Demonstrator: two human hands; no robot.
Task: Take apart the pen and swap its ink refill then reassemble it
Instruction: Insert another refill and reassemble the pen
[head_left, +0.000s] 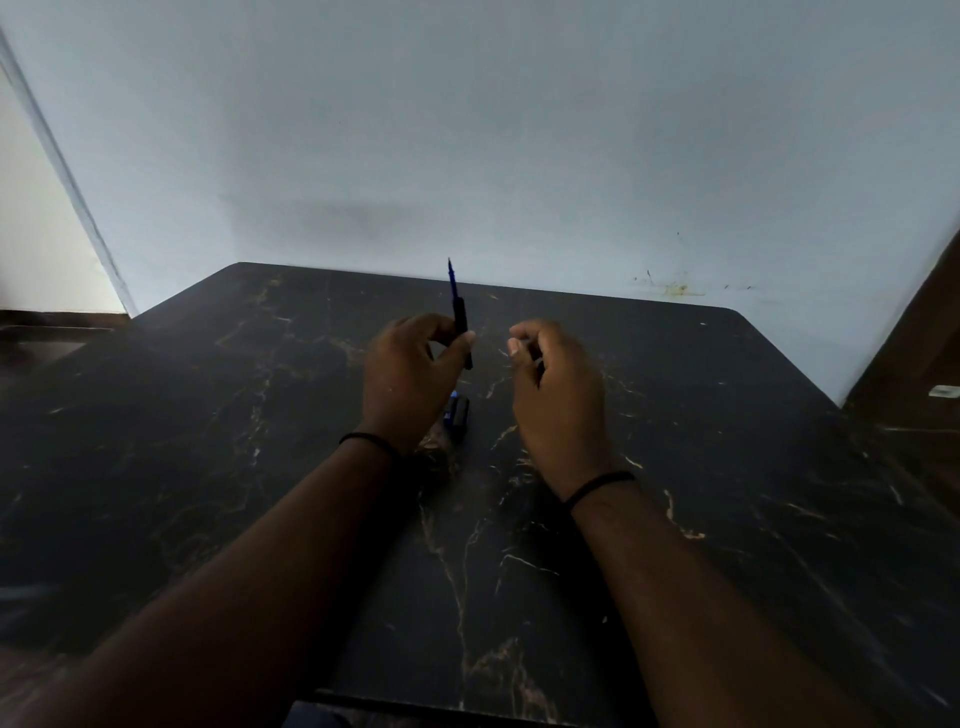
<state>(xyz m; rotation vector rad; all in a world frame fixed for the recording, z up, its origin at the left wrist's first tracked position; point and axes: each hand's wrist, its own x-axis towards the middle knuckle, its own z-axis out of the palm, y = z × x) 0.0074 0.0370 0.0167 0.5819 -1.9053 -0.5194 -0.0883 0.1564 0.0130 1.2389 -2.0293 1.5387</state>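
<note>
My left hand (410, 374) holds a black pen barrel (461, 330) upright between thumb and fingers. A blue ink refill (452, 278) sticks out of its top, tip pointing up. My right hand (553, 379) hovers just to the right of the barrel, fingers curled; a small pale part seems pinched at its fingertips, too small to identify. On the dark marble table (675, 467), between my wrists, lies another pen part (458, 415), black with some blue, partly hidden behind my left hand.
The table's far edge meets a pale blue wall (467, 130). A brown wooden surface (924, 364) stands at the right with a small white object (944, 392) on it. The table's near edge runs just below my forearms.
</note>
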